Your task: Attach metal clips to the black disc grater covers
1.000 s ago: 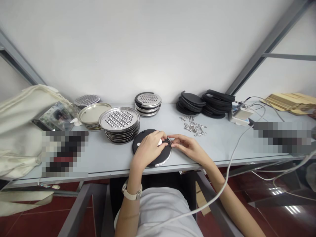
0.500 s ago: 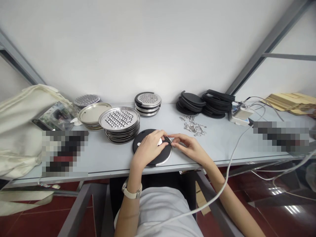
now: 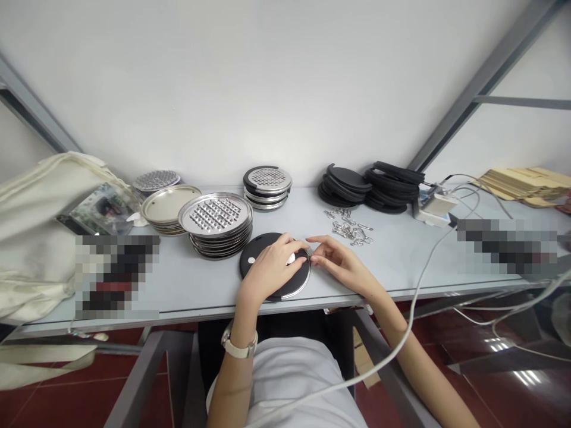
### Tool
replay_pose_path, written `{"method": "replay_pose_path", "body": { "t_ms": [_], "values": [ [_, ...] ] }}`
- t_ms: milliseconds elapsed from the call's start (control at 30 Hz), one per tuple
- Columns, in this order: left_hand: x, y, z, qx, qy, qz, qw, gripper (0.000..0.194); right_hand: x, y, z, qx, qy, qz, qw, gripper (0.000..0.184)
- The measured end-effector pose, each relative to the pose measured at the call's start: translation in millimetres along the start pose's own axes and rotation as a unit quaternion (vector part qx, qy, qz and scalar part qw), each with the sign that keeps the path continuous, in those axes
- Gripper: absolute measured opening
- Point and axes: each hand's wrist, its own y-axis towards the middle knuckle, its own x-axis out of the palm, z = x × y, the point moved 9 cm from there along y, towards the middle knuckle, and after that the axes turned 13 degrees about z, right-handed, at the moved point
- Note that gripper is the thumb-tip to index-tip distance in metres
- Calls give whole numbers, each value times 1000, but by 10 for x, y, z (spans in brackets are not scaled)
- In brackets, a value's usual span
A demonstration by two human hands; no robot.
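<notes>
A round black disc (image 3: 285,286) with a shiny metal rim lies on the table near its front edge. Over the top of it rests my left hand (image 3: 271,264), fingers curled, thumb and forefinger close to the disc's right edge. At that edge is a small metal clip (image 3: 309,252), partly covered by fingers. My right hand (image 3: 341,266) comes in from the right, closed in a pinch at the clip. Beyond the hands lies a loose pile of similar metal clips (image 3: 350,229). White spots show on the disc between and beside my left fingers.
Stacked round metal graters (image 3: 215,215) stand left of the disc, with plain metal discs (image 3: 169,205) behind. More graters (image 3: 269,179) sit at the back wall, beside black round covers (image 3: 345,183). A white cable (image 3: 413,309) crosses in front of my right arm.
The metal clip has turned at the disc's right edge. My right fingertips have shifted slightly up, and my left forefinger reaches a little further right. The disc stays in place.
</notes>
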Motion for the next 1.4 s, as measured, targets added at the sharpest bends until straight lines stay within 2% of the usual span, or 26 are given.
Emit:
{"method": "replay_pose_path", "body": {
  "t_ms": [333, 600, 900, 1100, 1267, 1400],
  "values": [
    [-1, -8, 5, -7, 15, 1, 1000, 18, -51, 4, -57, -24, -66, 23, 997, 31],
    [-9, -6, 0, -12, 12, 2, 1000, 15, -19, -3, -16, 2, 7, 15, 1000, 35],
    [-10, -6, -12, -12, 19, 8, 1000, 11, 68, -22, 18, 41, 46, -44, 997, 39],
    [-11, -3, -18, -20, 9, 4, 1000, 12, 17, -12, -19, 25, -12, -21, 999, 38],
    [-11, -4, -24, -19, 1, 2, 1000, 15, -66, 7, -104, -30, -47, 26, 998, 32],
    [-14, -4, -22, -17, 1, 6, 1000, 16, -36, 4, -79, -22, -21, 12, 999, 32]
  ]
}}
